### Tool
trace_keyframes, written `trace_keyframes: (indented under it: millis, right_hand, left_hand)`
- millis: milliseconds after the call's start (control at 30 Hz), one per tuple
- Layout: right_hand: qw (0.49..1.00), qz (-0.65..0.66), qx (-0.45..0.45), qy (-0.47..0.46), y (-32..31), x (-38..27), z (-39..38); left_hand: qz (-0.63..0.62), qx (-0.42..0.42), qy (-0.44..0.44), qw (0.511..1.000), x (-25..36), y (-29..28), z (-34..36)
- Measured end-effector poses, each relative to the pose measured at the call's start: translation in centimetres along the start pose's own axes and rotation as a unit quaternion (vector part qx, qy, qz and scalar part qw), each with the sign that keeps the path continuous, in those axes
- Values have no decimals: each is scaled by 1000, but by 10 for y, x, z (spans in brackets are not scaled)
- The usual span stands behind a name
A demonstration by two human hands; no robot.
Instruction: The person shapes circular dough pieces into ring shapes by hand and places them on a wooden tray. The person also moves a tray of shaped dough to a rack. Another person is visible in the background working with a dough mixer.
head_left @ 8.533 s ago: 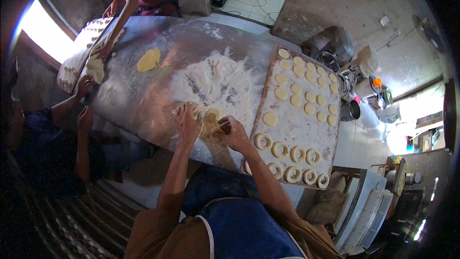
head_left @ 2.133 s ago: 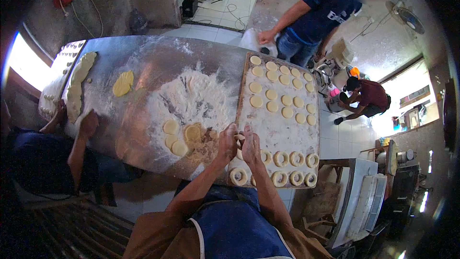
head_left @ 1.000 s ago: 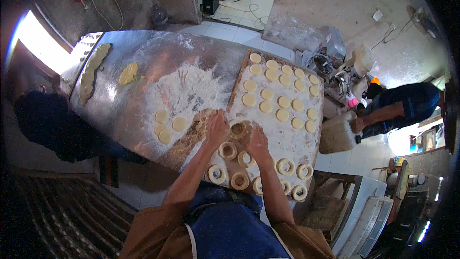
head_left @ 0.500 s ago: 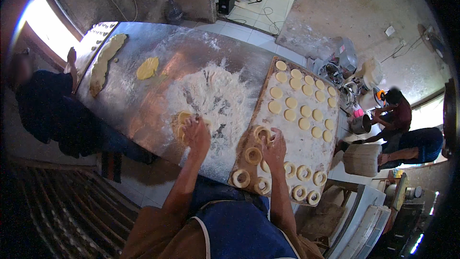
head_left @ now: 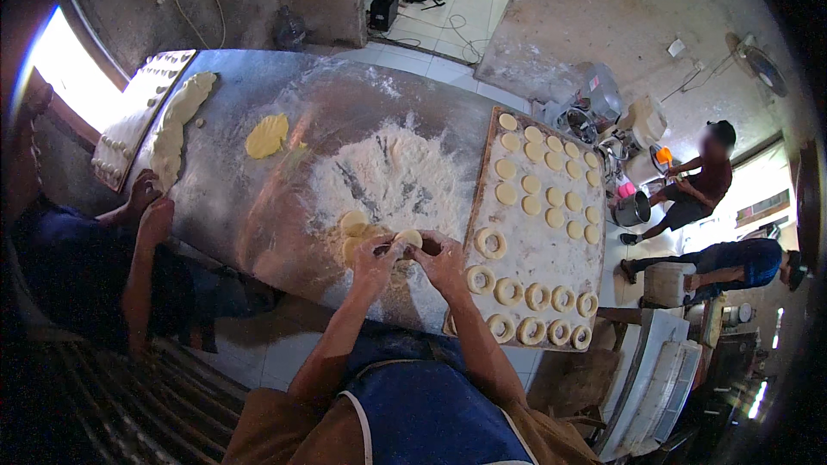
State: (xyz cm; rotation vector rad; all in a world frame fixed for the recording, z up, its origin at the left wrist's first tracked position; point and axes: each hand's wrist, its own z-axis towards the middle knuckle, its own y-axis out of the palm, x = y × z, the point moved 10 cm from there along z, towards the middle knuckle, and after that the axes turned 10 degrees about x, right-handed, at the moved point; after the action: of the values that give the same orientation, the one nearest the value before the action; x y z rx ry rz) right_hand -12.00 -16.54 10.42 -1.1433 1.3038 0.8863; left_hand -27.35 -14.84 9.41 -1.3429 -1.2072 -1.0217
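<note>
My left hand [head_left: 376,260] and my right hand [head_left: 441,263] are close together over the near side of the metal table. Between their fingertips they grip a pale round piece of dough [head_left: 410,237]. Just left of my left hand, two dough rounds [head_left: 353,223] lie on crumbly flour. To the right of my right hand is a floured wooden board [head_left: 543,254]. Flat dough discs [head_left: 531,183] stand in rows on its far part. Dough rings [head_left: 508,291] are on its near part, with one ring [head_left: 490,243] nearest my right hand.
Loose flour [head_left: 392,168] covers the middle of the metal table [head_left: 233,198]. Farther left lie a yellow dough lump [head_left: 267,136] and a long dough roll [head_left: 179,129], with a co-worker's hands [head_left: 153,207] near it. Two people [head_left: 711,172] are beside a pot [head_left: 633,208] at right.
My right hand has left the board and moved left. My left hand has moved right from the dough rounds, and both now meet on one piece. The co-worker's hands have come together.
</note>
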Motion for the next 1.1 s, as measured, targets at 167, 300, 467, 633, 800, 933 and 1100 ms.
trace_keyframes:
  millis: [167,300,467,633,800,933,1100]
  right_hand:
    - [998,-26,35,-44,17,-12,-2]
    - [1000,15,-18,18,33,-14,-12]
    - [968,210,-59,124,38,-10,-17]
    - [980,2,76,182,14,28,-12]
    - [933,247,154,209,10,29,-25]
    - [977,-57,117,167,7,7,-28]
    - [971,75,192,121,-14,6,-34]
  left_hand:
    - [-10,26,28,999,-13,-11,6]
    - [-297,-4,-59,953,-24,-11,4]
    - [-404,-138,-160,890,-27,9,-9]
    - [-541,-202,-151,802,-8,19,-9]
    - [-299,-85,-76,948,-28,22,4]
    - [-168,4,116,979,-5,23,0]
    - [-258,-42,-77,962,-22,55,-9]
